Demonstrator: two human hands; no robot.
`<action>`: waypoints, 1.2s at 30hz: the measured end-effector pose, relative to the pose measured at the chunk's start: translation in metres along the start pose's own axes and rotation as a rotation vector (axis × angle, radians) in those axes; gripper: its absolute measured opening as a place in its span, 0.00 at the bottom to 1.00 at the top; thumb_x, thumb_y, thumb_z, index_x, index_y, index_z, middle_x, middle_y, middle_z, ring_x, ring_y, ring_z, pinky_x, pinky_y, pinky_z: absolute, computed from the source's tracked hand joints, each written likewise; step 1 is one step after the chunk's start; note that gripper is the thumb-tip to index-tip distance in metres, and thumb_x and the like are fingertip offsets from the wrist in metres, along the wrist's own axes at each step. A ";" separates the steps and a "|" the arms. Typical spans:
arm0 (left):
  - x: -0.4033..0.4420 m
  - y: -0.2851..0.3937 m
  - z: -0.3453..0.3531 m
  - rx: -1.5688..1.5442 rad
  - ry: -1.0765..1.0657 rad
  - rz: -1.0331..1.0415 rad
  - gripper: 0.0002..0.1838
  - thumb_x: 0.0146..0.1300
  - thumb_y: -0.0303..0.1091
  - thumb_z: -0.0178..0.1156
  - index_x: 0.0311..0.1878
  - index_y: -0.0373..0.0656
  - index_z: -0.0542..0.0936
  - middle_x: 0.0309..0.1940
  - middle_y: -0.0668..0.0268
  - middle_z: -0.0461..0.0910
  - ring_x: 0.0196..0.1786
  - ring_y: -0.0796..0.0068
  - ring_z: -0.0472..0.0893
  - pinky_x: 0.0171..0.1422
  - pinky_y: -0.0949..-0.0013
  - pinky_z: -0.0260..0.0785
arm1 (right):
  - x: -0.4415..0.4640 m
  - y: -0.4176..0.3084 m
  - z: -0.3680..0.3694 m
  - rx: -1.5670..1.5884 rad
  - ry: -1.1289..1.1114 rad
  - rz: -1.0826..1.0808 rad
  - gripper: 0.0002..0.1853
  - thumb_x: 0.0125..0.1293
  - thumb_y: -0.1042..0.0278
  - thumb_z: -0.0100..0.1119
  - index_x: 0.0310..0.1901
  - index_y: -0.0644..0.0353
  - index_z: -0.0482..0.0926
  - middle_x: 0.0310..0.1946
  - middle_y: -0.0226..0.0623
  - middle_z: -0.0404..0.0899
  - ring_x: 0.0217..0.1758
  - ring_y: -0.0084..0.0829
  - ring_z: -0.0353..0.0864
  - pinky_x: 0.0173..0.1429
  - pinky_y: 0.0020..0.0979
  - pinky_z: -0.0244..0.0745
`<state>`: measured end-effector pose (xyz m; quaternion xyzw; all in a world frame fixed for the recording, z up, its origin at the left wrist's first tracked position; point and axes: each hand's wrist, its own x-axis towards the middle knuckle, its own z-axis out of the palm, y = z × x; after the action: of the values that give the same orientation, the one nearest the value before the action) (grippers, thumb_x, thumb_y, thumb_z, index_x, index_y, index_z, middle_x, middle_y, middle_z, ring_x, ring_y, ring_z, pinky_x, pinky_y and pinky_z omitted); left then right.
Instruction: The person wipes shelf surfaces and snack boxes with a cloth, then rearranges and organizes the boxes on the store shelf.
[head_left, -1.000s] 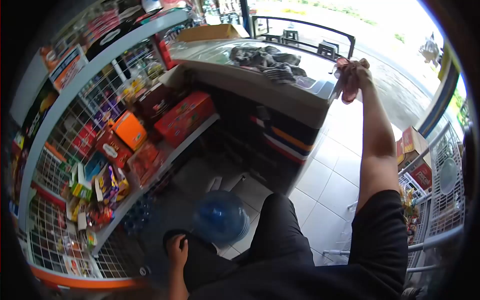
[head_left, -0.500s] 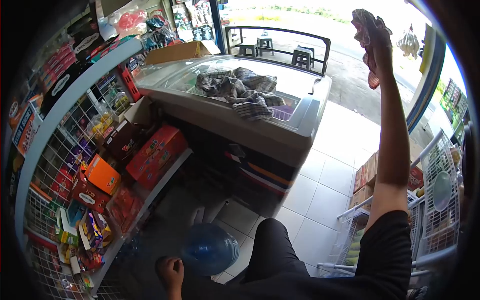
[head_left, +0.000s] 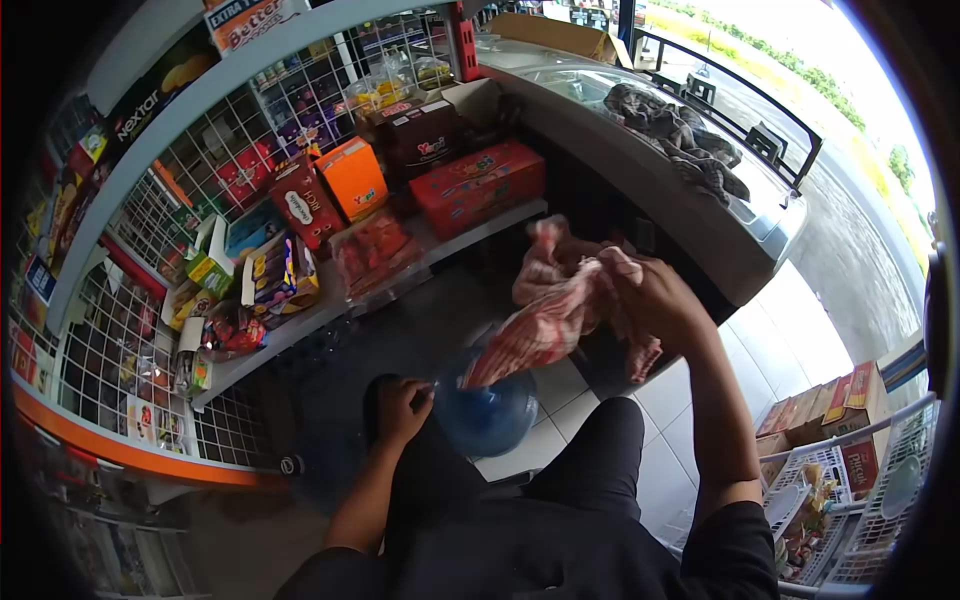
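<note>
Right hand (head_left: 658, 300) clutches checked cloth (head_left: 545, 325), fingertips obscured | left hand (head_left: 402, 408) curled, grip unclear | blue bottle (head_left: 495, 418) part-covered

Daylight pours in from the upper right of the frame, where the sky (head_left: 815, 45) bleaches to white. It glints off the freezer lid (head_left: 560, 80) at upper centre and brightens the floor tiles (head_left: 758, 345) at right, while the lower left stays dim and shadowed. The cloth (head_left: 545, 325) near the centre is blurred. Wide-angle distortion bows the shelf frame (head_left: 205, 98) at upper left; black vignetting swallows the corners.
</note>
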<state>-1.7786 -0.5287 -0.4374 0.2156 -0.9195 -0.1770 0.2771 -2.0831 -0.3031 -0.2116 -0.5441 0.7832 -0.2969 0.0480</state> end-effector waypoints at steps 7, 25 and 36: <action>0.009 0.015 0.014 -1.091 -0.170 -0.310 0.33 0.62 0.44 0.54 0.66 0.46 0.53 0.59 0.65 0.66 0.59 0.70 0.68 0.59 0.66 0.61 | 0.037 -0.060 0.134 0.864 -0.182 0.106 0.14 0.65 0.56 0.49 0.41 0.59 0.75 0.28 0.35 0.79 0.33 0.26 0.78 0.40 0.28 0.72; 0.021 0.004 -0.028 -1.020 -0.149 -0.489 0.10 0.59 0.33 0.57 0.40 0.37 0.77 0.44 0.66 0.76 0.45 0.75 0.76 0.51 0.71 0.66 | 0.066 -0.034 0.167 0.831 0.192 -0.065 0.21 0.48 0.81 0.55 0.48 0.60 0.74 0.40 0.31 0.76 0.44 0.19 0.73 0.50 0.24 0.68; -0.035 -0.041 -0.015 0.030 0.048 -0.068 0.09 0.55 0.35 0.60 0.38 0.46 0.80 0.45 0.62 0.75 0.55 0.59 0.70 0.61 0.51 0.56 | 0.275 0.043 0.118 0.177 0.469 -0.013 0.24 0.50 0.54 0.62 0.50 0.51 0.74 0.47 0.39 0.74 0.54 0.38 0.72 0.56 0.32 0.66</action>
<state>-1.7316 -0.5490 -0.4589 0.2549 -0.9073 -0.1670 0.2898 -2.1828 -0.5838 -0.2625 -0.4590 0.7403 -0.4829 -0.0896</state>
